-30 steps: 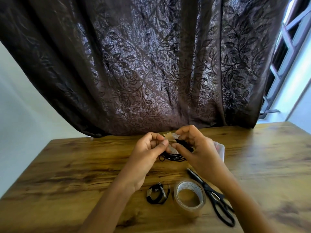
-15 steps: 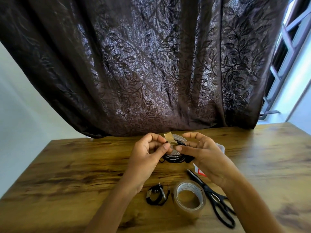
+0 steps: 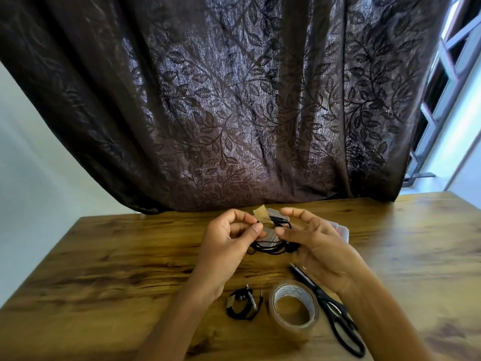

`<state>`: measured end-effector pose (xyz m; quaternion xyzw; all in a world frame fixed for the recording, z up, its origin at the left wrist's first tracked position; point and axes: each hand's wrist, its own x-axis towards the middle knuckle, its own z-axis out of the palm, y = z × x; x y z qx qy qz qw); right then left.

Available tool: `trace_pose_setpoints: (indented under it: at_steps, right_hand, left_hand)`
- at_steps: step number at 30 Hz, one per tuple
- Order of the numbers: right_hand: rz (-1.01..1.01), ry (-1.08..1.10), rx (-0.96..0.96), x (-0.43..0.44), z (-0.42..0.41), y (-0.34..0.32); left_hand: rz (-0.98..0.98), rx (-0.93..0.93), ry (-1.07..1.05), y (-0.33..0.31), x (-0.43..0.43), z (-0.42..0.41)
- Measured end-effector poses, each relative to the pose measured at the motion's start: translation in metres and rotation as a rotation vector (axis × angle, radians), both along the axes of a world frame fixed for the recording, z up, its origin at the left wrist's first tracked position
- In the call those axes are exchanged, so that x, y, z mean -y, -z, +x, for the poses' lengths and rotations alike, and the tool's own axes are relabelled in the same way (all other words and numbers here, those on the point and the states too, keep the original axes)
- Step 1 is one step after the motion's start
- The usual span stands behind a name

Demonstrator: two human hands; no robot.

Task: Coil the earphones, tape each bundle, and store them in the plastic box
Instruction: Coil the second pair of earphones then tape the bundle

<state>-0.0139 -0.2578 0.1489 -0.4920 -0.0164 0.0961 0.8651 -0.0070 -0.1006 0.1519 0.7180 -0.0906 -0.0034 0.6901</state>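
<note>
Both hands are raised just above the worktop [image 3: 104, 256], forearms reaching in from below. The left hand [image 3: 229, 238] has its fingers curled, thumb and forefinger pinching the black coil of earphones [image 3: 270, 247], with a strip of tape [image 3: 261, 213] sticking up from the pinch. The right hand [image 3: 320, 246] faces it, fingers loosely curved and apart, thumb reaching to the coil; whether it grips I cannot tell. The plastic box [image 3: 343, 230] lies just behind that hand.
</note>
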Motion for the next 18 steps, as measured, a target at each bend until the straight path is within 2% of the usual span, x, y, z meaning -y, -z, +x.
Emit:
trace_pose_setpoints:
  at_steps: [7,11,14,18]
  right_hand:
    - [-0.546,0.207,0.528,-0.0034,-0.0040,-0.0060]
    - [-0.838,0.429,0.664,-0.0032,-0.0031,0.0000]
    - [-0.908,0.529,0.725,-0.0041,-0.0046,0.0003]
    - [-0.994,0.563,0.900,-0.0043,-0.0051,0.0014]
  left_hand:
    - [-0.004,0.058,0.018,-0.0055,-0.0011,-0.0023]
    - [0.014,0.098,0.007,-0.0083,-0.0006,-0.0026]
    - [0.036,0.139,-0.006,-0.0091,-0.0009,-0.0031]
    - [0.055,0.170,-0.012,-0.0093,-0.0019,-0.0043]
